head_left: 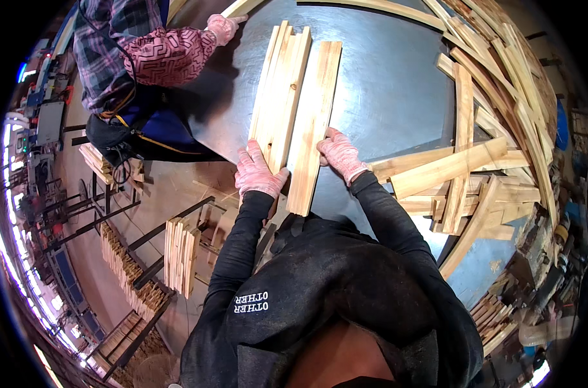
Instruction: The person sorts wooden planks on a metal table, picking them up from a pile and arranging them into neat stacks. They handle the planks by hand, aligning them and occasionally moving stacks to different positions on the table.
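Note:
Two or three pale wooden strips [281, 90] lie side by side on the metal table, pointing away from me. My left hand [260, 171], in a pinkish glove, grips their near end, with fingers over the left side and thumb at the right. Just right of them is a single wooden board [314, 123], slightly apart, its near end reaching over the table edge toward my body. My right hand [341, 155], also gloved, holds this board by its right edge, thumb on top; the fingers beneath are partly hidden.
A smooth metal table [384, 84] lies before me. Loose wooden strips [462, 168] pile up crosswise at the right. A co-worker in a plaid sleeve stands at the far left, a gloved hand [224, 29] on another strip. Stacked wood [181, 255] rests on metal racks at lower left.

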Demonstrator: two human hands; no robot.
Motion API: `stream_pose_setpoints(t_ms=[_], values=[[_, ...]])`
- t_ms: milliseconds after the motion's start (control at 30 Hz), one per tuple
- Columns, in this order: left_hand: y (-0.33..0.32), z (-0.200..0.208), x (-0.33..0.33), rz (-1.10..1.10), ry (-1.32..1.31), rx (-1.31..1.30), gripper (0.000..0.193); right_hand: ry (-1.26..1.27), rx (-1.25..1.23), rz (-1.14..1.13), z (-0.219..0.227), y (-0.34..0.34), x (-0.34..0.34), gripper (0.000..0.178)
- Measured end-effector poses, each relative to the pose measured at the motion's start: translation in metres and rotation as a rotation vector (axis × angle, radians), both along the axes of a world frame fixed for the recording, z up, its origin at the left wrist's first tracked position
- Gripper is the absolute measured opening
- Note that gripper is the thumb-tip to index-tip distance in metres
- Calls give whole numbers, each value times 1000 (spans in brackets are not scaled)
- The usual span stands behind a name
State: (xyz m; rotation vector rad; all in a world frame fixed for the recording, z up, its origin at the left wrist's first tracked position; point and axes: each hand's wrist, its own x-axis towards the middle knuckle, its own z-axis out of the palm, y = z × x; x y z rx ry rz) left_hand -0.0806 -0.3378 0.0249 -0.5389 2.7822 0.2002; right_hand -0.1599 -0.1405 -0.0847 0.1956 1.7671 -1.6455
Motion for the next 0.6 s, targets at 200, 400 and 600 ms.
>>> stream_pose_setpoints(t_ms=[200, 400, 600], values=[[-30, -12, 6, 57, 266, 584, 102, 232, 243, -328, 26, 42, -3, 48], [-57, -51, 0, 550, 4, 2262, 80, 415, 497, -199, 49, 41, 5, 73], [-23, -62, -30, 467, 28, 2676, 88, 250, 381, -73, 26, 4, 7, 76]])
